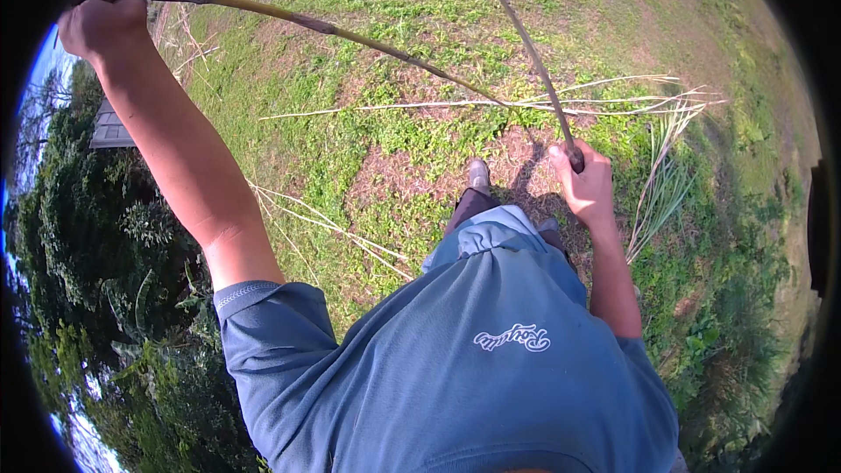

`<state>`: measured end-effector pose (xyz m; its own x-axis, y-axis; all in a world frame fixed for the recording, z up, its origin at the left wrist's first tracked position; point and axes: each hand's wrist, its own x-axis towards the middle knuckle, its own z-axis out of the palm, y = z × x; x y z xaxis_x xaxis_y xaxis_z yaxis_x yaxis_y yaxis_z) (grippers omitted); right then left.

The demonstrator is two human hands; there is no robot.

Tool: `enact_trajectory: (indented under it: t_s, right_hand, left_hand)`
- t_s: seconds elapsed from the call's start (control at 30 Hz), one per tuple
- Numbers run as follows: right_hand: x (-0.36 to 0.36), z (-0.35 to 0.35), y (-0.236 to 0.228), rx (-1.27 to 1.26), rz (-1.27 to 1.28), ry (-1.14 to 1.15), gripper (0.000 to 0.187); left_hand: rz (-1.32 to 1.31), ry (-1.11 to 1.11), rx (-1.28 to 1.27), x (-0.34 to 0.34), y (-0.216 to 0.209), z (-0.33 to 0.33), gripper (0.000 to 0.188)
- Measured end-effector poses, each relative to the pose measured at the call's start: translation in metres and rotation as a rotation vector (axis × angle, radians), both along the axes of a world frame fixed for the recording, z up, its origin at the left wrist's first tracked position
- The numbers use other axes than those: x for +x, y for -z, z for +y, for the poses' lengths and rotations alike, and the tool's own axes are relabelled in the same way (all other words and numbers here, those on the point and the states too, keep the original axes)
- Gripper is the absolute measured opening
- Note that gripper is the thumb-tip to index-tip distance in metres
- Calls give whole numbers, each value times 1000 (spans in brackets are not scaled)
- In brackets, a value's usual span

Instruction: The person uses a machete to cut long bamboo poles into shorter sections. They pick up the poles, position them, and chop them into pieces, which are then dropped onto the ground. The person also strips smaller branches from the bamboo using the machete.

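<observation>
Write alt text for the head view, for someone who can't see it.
The left hand holds one end of a long yellow-green stalk; the right hand grips a long, dark, slightly curved tool. Pale stalks lie on sunlit grass.

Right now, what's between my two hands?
In the head view, a yellowish stalk slants from your left hand and ends short of your right hand; behind it are grass and long dry stalks on the ground.

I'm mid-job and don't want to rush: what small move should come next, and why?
I'd probably ease the long dark tool toward the far end of the yellowish stalk: the right hand grips the tool, the left hand holds the stalk's other end, and the two don't visibly cross.
</observation>
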<state>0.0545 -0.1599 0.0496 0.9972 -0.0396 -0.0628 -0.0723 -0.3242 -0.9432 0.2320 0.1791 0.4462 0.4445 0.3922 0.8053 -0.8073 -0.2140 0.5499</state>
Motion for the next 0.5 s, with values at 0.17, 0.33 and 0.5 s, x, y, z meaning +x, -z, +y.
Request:
enact_trajectory:
  t_s: [0.17, 0.33, 0.5]
  right_hand:
    - [20, 73, -35, -43, -115, -321, 47]
    - [27, 117, -62, -31, -46, -564, 45]
    - [31, 133, 8, -267, 155, -500, 33]
  left_hand:
    - [68, 270, 91, -32, 4, 78, 45]
    - [104, 84, 74, -81, 16, 87, 46]
    - [187, 320, 82, -104, 17, 123, 39]
